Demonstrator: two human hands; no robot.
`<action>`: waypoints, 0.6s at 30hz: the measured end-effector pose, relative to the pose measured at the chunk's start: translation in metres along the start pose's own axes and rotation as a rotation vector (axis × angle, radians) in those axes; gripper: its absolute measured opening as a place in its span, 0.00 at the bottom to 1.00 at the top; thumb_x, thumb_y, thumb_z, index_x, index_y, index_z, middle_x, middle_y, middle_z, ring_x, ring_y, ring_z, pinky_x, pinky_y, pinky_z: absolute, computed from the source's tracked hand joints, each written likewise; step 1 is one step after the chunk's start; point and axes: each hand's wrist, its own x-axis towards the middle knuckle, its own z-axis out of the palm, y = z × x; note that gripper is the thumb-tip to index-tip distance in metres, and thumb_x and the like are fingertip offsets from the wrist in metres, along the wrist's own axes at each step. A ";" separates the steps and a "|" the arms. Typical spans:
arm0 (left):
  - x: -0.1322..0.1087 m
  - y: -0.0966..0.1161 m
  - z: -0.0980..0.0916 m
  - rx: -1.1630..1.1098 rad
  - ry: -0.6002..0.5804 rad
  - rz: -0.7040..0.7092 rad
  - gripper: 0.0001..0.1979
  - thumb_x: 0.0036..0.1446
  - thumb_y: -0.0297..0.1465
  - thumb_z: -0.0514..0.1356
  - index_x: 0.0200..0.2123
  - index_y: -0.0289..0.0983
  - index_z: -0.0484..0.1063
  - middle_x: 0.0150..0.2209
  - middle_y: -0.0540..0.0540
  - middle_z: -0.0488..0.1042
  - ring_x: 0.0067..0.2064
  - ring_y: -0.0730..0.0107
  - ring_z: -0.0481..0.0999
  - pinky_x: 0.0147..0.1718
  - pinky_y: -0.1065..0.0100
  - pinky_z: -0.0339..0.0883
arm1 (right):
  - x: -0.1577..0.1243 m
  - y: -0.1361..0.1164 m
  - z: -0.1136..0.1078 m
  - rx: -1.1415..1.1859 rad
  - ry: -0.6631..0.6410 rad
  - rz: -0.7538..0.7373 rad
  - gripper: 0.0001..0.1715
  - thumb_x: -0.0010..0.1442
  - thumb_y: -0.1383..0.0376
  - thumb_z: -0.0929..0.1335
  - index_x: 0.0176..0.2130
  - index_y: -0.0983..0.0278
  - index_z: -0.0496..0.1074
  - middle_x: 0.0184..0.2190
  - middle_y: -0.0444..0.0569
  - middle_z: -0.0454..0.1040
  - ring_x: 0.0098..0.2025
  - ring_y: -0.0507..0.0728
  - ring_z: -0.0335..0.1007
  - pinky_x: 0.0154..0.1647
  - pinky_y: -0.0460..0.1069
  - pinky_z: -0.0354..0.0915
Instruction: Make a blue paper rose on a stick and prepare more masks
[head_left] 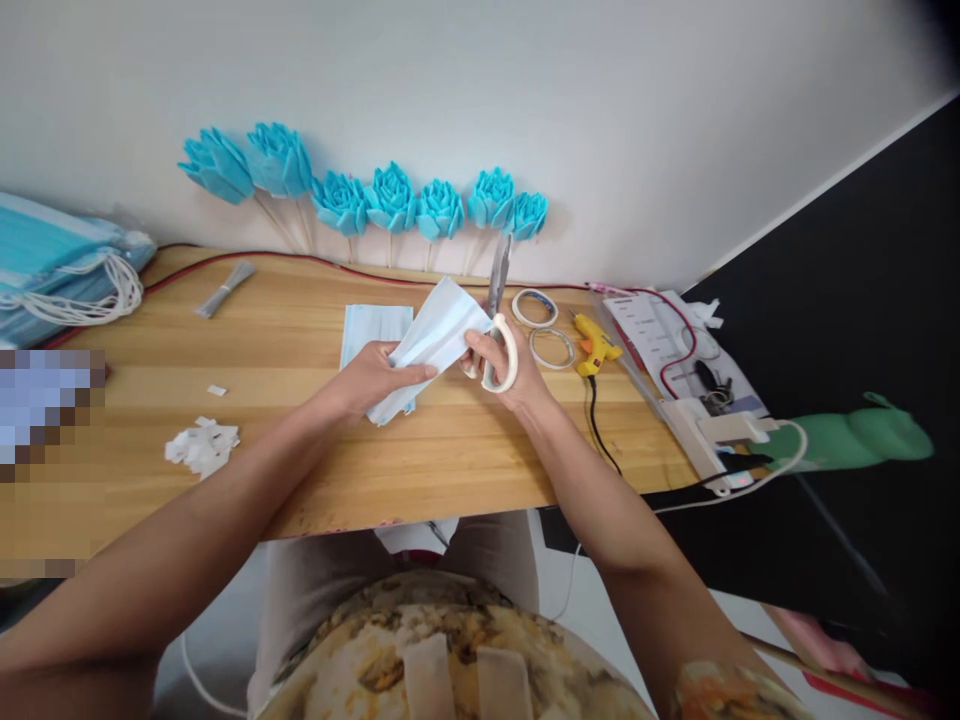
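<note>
A pale blue face mask (442,325) slants between my hands over the table. My left hand (375,378) is closed on its lower left end, thumb on top. My right hand (510,365) pinches the mask's right edge and also holds white-handled scissors (501,355), whose grey blades point away toward the wall. Under and behind the held mask lie more pale blue masks (367,325), partly covered by it and my left hand.
Blue flowers (391,198) on sticks lean against the wall. Tape rings (535,309) and a yellow glue gun (596,343) lie right, near a power strip (694,440). At left are a mask pile (52,250), a wire bundle (225,290) and white scraps (202,447).
</note>
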 end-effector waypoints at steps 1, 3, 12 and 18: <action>0.000 0.001 0.000 0.024 -0.012 -0.016 0.22 0.32 0.39 0.81 0.26 0.35 0.77 0.20 0.47 0.74 0.19 0.66 0.72 0.14 0.68 0.65 | 0.000 -0.001 -0.001 -0.003 0.003 0.000 0.33 0.49 0.47 0.81 0.44 0.60 0.69 0.22 0.37 0.74 0.21 0.49 0.69 0.22 0.44 0.65; -0.001 0.002 0.000 0.073 -0.030 -0.041 0.22 0.32 0.40 0.81 0.25 0.36 0.76 0.20 0.47 0.73 0.19 0.67 0.72 0.14 0.70 0.64 | 0.000 -0.001 -0.002 -0.009 -0.004 0.009 0.32 0.50 0.49 0.81 0.45 0.60 0.69 0.21 0.37 0.75 0.21 0.49 0.69 0.21 0.44 0.65; -0.001 0.001 0.001 0.065 -0.035 -0.030 0.21 0.37 0.42 0.80 0.28 0.34 0.79 0.21 0.47 0.73 0.20 0.68 0.71 0.16 0.69 0.65 | 0.002 0.006 -0.007 -0.002 -0.069 0.062 0.24 0.54 0.49 0.79 0.33 0.61 0.70 0.21 0.41 0.75 0.21 0.49 0.69 0.19 0.45 0.63; -0.001 0.004 -0.001 0.106 -0.053 -0.025 0.18 0.40 0.40 0.79 0.27 0.34 0.79 0.20 0.46 0.73 0.20 0.68 0.70 0.17 0.69 0.65 | 0.003 0.008 -0.004 -0.017 -0.066 0.095 0.29 0.48 0.45 0.80 0.34 0.60 0.69 0.20 0.39 0.74 0.20 0.49 0.68 0.18 0.45 0.63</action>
